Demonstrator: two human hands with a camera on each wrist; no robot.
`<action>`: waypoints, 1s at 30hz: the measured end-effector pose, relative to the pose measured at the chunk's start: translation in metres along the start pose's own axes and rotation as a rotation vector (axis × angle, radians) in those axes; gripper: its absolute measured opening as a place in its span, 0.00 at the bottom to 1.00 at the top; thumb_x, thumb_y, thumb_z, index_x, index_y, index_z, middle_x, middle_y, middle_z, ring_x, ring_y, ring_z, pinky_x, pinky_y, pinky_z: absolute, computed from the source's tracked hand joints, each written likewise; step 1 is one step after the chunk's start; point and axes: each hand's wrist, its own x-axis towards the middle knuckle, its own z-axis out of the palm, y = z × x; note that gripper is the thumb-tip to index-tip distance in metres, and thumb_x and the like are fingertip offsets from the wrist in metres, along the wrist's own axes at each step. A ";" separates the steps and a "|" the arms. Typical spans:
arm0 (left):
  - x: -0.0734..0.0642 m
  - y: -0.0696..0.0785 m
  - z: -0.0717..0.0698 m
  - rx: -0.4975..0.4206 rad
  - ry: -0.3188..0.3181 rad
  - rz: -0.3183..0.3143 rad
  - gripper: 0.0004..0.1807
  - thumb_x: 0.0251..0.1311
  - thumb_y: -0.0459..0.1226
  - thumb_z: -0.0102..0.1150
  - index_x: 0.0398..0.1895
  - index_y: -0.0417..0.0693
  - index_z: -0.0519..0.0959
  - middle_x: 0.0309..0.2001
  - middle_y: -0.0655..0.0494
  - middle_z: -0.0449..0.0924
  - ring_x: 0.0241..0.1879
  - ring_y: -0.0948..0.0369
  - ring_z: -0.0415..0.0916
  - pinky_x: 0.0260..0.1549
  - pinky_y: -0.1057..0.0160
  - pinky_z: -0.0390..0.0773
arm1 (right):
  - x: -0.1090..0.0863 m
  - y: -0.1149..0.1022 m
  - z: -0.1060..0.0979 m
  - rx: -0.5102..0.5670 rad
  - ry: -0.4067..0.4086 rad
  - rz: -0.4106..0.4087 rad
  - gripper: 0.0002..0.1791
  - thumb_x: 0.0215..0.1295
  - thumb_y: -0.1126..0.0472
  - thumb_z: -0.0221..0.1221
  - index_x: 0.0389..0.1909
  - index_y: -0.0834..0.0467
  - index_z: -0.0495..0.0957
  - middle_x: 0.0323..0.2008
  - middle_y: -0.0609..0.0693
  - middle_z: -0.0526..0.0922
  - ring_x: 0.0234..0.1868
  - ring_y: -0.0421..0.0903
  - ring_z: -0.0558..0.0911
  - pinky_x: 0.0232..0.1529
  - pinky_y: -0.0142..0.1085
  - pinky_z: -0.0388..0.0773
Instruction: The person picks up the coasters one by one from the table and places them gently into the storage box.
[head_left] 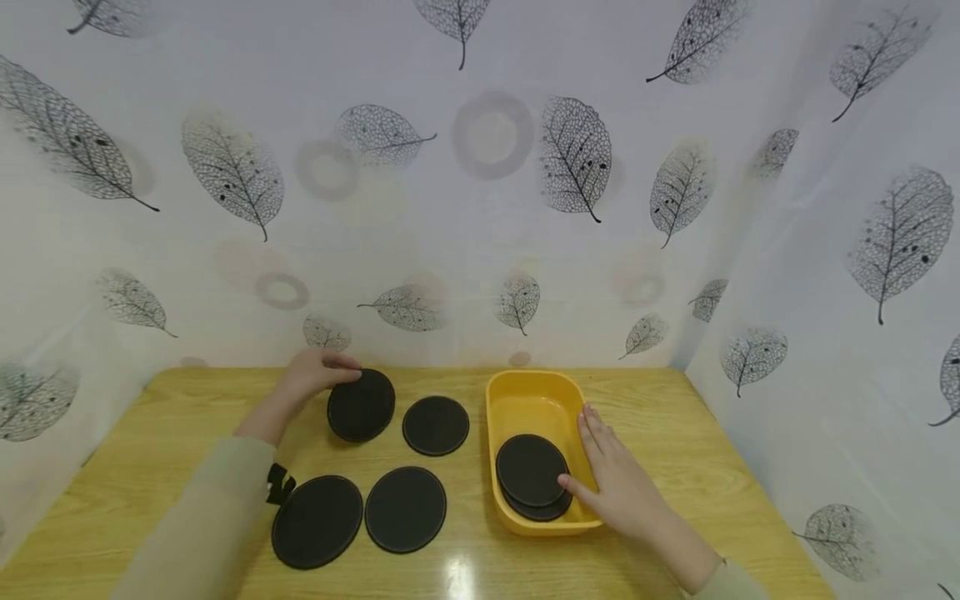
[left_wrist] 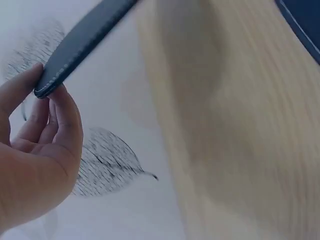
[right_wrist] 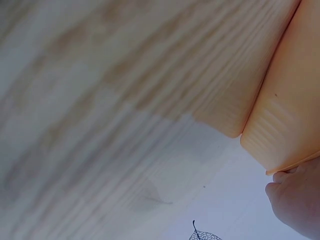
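My left hand (head_left: 309,380) pinches a round black coaster (head_left: 362,408) by its edge between thumb and fingers. Pale stitching runs along this coaster's rim in the left wrist view, where it is tilted above the table. My right hand (head_left: 618,483) rests on the right rim of a yellow plastic basin (head_left: 528,396), fingers straight along it, with the thumb over the coasters inside. Two stacked black coasters lie at the basin's near end, the upper coaster (head_left: 531,469) largely covering the lower one (head_left: 542,508).
Three more black coasters lie on the wooden table (head_left: 480,567): a back coaster (head_left: 436,425), a front coaster (head_left: 406,509) and a left coaster (head_left: 317,522). A small black piece (head_left: 280,483) shows beside the left sleeve. Leaf-patterned curtain (head_left: 450,208) hangs behind and to the sides.
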 end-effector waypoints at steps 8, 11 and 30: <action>-0.001 0.044 0.025 -0.272 -0.009 0.015 0.23 0.74 0.41 0.65 0.65 0.35 0.81 0.62 0.41 0.83 0.54 0.55 0.84 0.70 0.48 0.78 | 0.003 0.000 -0.003 -0.002 -0.003 -0.008 0.52 0.76 0.40 0.61 0.82 0.71 0.52 0.85 0.67 0.47 0.84 0.66 0.54 0.81 0.62 0.57; -0.001 0.058 0.043 -0.338 -0.015 0.037 0.21 0.73 0.38 0.65 0.62 0.34 0.83 0.55 0.48 0.87 0.45 0.65 0.85 0.65 0.53 0.82 | 0.003 0.000 -0.002 0.002 -0.006 -0.008 0.52 0.75 0.40 0.61 0.82 0.71 0.52 0.85 0.66 0.47 0.84 0.66 0.54 0.81 0.62 0.57; 0.003 0.119 0.164 -0.474 -0.112 0.050 0.09 0.67 0.34 0.71 0.47 0.39 0.90 0.49 0.49 0.88 0.44 0.60 0.83 0.46 0.63 0.84 | 0.001 -0.003 0.000 -0.006 0.016 0.001 0.51 0.75 0.40 0.62 0.81 0.72 0.55 0.85 0.67 0.49 0.84 0.66 0.57 0.80 0.63 0.60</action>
